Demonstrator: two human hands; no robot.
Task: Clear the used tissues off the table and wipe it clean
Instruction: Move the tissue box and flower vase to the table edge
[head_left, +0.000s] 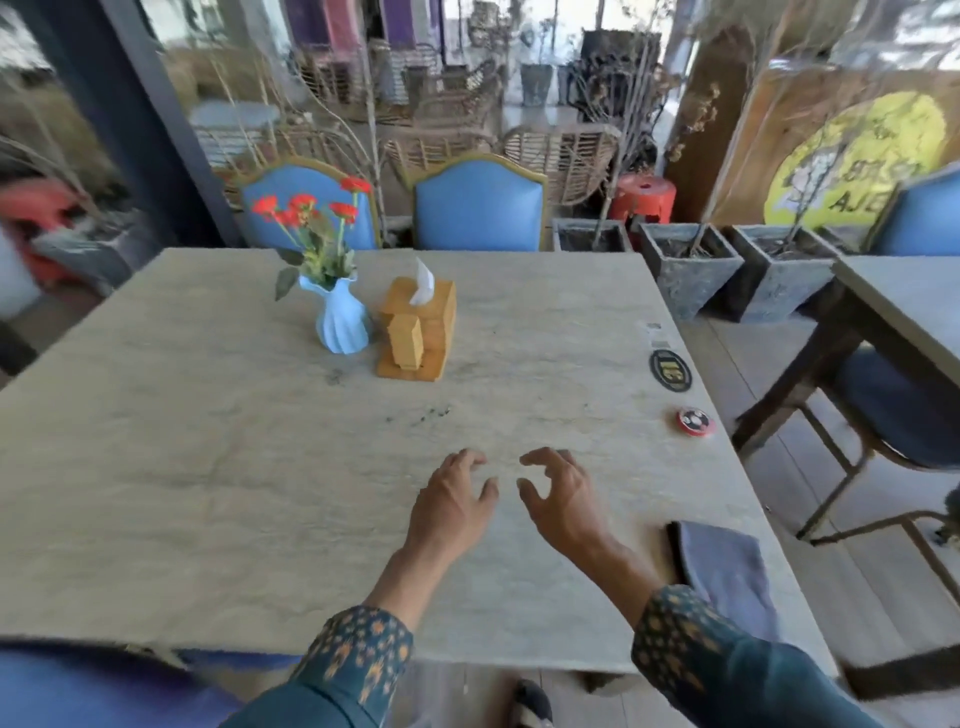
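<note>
left hand (453, 501) loosely curled, held nothing | right hand (563, 501) same | both over table (208, 467) | grey cloth (727, 571) near right forearm

On the table (208, 467), the vase (340, 319) stands at eleven o'clock, tissue box (418, 327) just right; cloth (727, 571) lies at four o'clock.

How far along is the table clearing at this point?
No loose tissues show on the table, so clearing looks done. Both the left hand and right hand hover empty. Wiping remains: dark specks lie mid-table, and the folded cloth sits untouched.
</note>
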